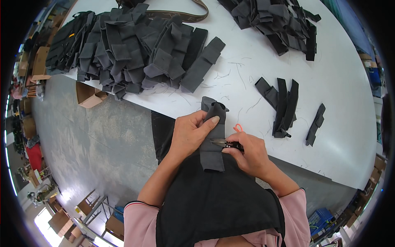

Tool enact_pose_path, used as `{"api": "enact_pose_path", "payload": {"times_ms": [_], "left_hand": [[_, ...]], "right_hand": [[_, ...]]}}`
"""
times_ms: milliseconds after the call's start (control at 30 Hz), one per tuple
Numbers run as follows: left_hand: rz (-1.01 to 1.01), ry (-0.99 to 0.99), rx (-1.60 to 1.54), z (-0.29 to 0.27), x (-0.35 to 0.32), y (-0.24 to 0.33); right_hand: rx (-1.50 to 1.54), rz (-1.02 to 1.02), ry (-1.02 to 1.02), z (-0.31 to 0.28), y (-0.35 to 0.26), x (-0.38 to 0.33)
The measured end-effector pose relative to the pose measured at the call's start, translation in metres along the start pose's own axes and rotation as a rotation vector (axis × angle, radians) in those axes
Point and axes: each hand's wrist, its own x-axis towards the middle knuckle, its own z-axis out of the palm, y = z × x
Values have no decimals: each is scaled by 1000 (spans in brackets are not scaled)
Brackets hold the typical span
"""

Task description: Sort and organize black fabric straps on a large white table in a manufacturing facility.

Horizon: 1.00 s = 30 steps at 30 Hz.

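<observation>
Strip of dark grey fabric (212, 160) is in the left hand (187, 133), pinched thumb-over-fingers near its folded far end; near end hangs free below that hand, above the black apron (222, 201). Right hand (253, 152) is gripping small black-handled snips (235, 145), orange loop (238, 127) poking out just beyond its fingers. Blades lie over the strip, just below the left thumb; can't tell if they're biting or only resting.

Handling, my read: light, limp, folds easily, not fragile, not very slippery. Layered spots probably a bit stiffer. Best hold: flat pinch close to the blades, thumb on top, fingers backing it, cloth taut, fingertips off the cut line.

Around: white bench (341, 99) beyond both hands. Big heap of similar strips (127, 53) ahead-left of left hand; smaller heap (271, 20) well ahead of right hand. Small cluster (282, 101) ahead-right of right hand, single strip (316, 123) farther right. Loose dark threads (240, 74) scattered ahead of both hands.
</observation>
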Motion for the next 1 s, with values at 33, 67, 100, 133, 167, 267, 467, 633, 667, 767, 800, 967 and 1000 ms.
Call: {"api": "enact_pose_path", "payload": {"times_ms": [33,67,100,133,167,267,467,633,667,767,800,967,1000], "left_hand": [[0,-4,-5,0,0,-2],[1,-9,-9,0,0,-3],[1,-9,-9,-1,0,-3],[-15,-16,-6,-1,0,-4],[-30,-22,-2,-1,0,-4],[-46,-29,-6,2,-2,5],[-49,-34,15,0,-1,2],[-66,-40,24,1,-1,2],[-78,-47,26,1,-1,1],[-98,-60,-20,1,-1,-2],[-96,-63,-21,2,-1,-2],[-93,-64,-17,2,-1,3],[-91,-65,-16,2,-1,4]], "right_hand": [[20,22,-3,0,-1,-1],[41,45,-6,1,-1,-1],[41,45,-5,1,-2,-1],[60,77,-16,0,-3,-1],[80,109,-26,0,-4,-1],[138,155,-24,0,-3,0],[-92,2,11,1,-5,-1],[-190,-85,33,2,-5,-2],[-192,-95,44,3,-5,-3],[119,192,-28,4,-5,-5],[116,192,-25,7,-1,-7],[617,412,116,13,4,-14],[616,411,117,10,0,-14]]}}
